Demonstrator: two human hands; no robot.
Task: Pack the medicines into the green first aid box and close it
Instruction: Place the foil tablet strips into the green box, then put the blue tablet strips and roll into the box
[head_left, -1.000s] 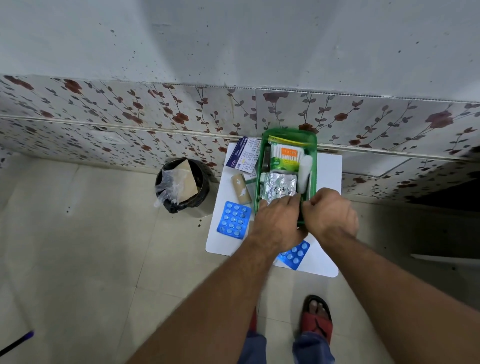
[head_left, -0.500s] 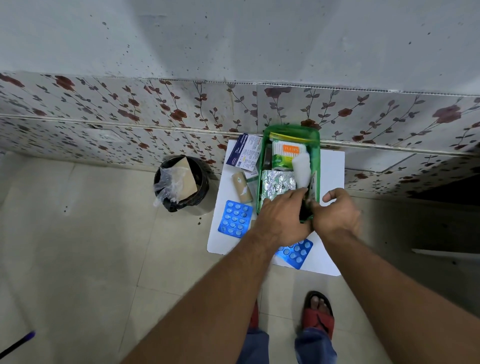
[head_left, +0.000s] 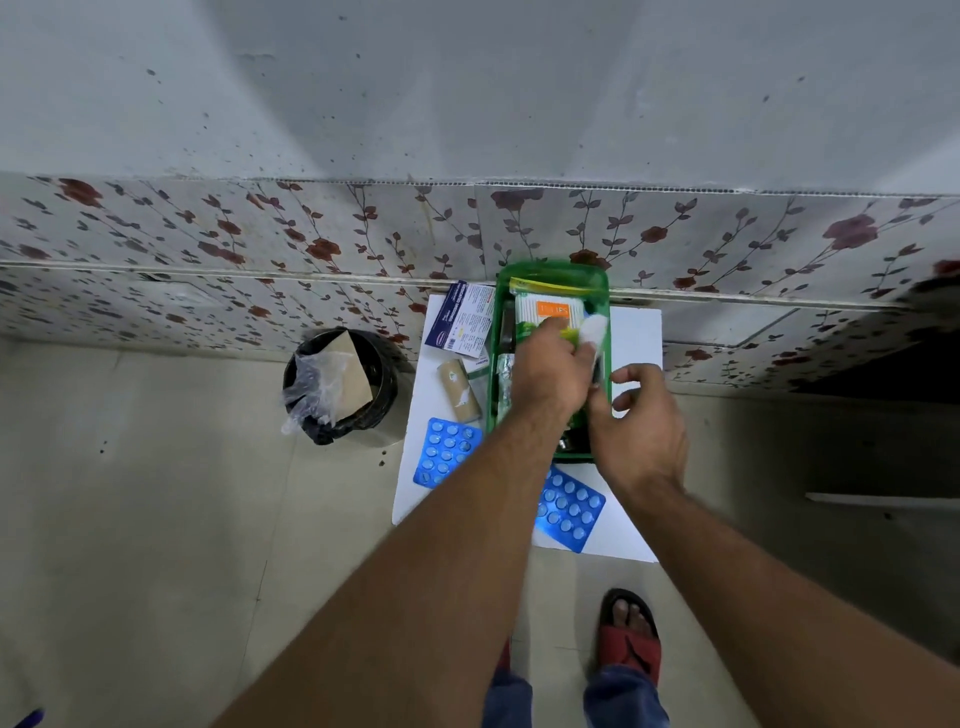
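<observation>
Against the wall, the green box (head_left: 550, 280) is being packed on the white board (head_left: 636, 332). A white roll (head_left: 595, 330) seems pinched by the left hand (head_left: 550, 371); the right hand (head_left: 641, 431) is spread loose beside the box. Next, blue strips (head_left: 444, 452) left of the box must be gathered.

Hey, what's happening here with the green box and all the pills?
A person is packing medicines into an open green first aid box on a white table. The left hand reaches inside, pressing among the packets next to a white roll. The right hand hovers loosely open at the box's right edge. Two blue blister packs, a brown roll and a white and blue medicine carton lie outside the box.
</observation>
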